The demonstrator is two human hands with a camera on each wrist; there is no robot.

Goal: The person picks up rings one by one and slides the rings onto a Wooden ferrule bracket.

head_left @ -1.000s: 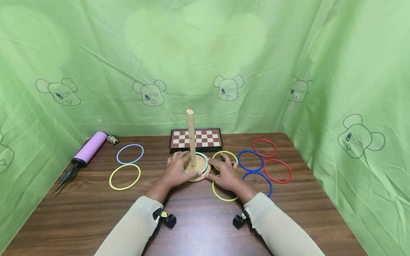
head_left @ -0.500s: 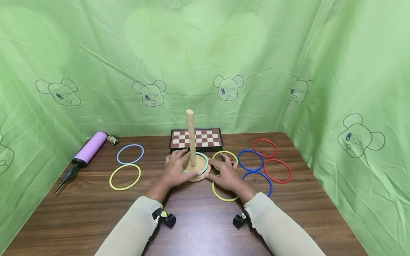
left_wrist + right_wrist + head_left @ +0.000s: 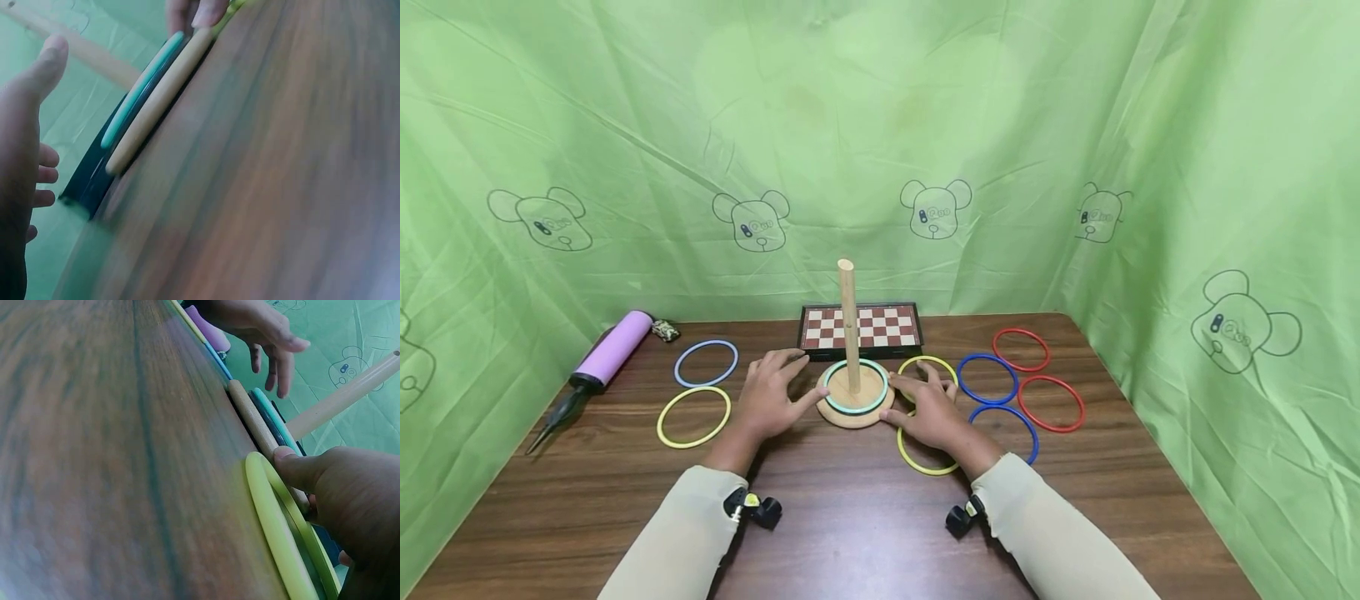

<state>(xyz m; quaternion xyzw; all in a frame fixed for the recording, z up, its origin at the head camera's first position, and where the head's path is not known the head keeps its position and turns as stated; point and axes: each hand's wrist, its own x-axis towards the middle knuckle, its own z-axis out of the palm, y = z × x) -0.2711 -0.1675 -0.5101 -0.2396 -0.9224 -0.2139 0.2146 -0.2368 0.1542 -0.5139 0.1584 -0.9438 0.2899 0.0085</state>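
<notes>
Head view: our round wooden base with its upright peg (image 3: 854, 398) sits centre table, a teal plastic ring (image 3: 855, 402) already threaded down onto it, the loose rings fanned out at 3 and 9 o'clock for easy picking. Our left hand (image 3: 769, 398) hovers at 9 o'clock of the base, fingers spread, holding nothing. Our right hand (image 3: 932, 410) lies flat at 3 o'clock, fingers straight, touching the base rim over two yellow plastic rings (image 3: 925, 454).
</notes>
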